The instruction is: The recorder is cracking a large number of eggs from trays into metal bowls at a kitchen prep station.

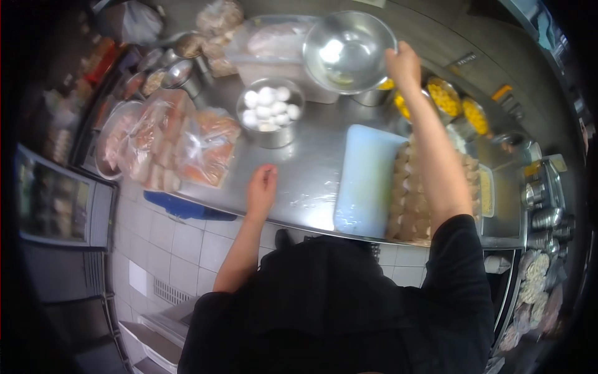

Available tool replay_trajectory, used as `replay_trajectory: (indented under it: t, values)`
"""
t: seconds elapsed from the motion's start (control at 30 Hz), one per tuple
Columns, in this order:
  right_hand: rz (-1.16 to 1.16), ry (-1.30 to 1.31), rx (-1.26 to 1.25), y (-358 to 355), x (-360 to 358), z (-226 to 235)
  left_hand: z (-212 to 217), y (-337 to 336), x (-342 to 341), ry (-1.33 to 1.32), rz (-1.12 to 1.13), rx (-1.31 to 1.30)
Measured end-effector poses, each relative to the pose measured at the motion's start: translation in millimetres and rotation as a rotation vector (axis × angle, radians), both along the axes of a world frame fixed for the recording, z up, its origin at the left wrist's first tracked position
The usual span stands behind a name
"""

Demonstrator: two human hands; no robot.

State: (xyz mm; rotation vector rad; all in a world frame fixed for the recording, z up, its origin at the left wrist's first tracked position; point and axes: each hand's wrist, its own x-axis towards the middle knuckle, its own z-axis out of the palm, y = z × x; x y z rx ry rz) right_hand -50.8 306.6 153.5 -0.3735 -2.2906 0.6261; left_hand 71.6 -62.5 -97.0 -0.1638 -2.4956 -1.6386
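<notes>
Steel bowl: the wide, round bowl (367, 50) is shining with a smooth, mirror-like inside and a thin circular rim, and it is leaning so that its hollow is facing the person.
Pot of eggs: a deep steel pot (272, 138) is holding a heap of smooth, white, rounded eggs (266, 109).
Bagged food: clear, wrinkled plastic is wrapping an orange-pink bundle (208, 146) (its folds are catching the light).
Board and tray: a smooth, pale blue board (370, 181) with rounded corners is lying beside a brown, bumpy egg tray (408, 193).
Worktop: a brushed metal table (299, 181) is reflecting soft glare.
Yellow pieces: small, bright yellow pieces (443, 96) are filling round containers at the far right.
Right hand: this hand (403, 65) is reaching far out and gripping the bowl by its right rim.
Left hand: this hand (261, 190) is hovering around the table's near edge, its fingers curling into a narrow shape; whether they are pinching anything small, I cannot tell.
Bowl's place: it is sitting just left of the right hand and well apart from the left, farther out and to the right, overlapping the translucent tub (255, 71); whether the two are touching is not showing.
</notes>
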Motion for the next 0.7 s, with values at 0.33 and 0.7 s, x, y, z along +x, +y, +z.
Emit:
replay_trajectory:
  t: [0.33,0.7]
  values:
    - [0.249,0.296,0.448,-140.3,-9.6,-13.6,-2.2,-61.3,-18.4,-0.186,-0.164,0.248]
    - [0.294,0.347,0.542,-172.2,-13.3,-13.7,4.9,-83.3,-27.6,-0.236,-0.177,0.293]
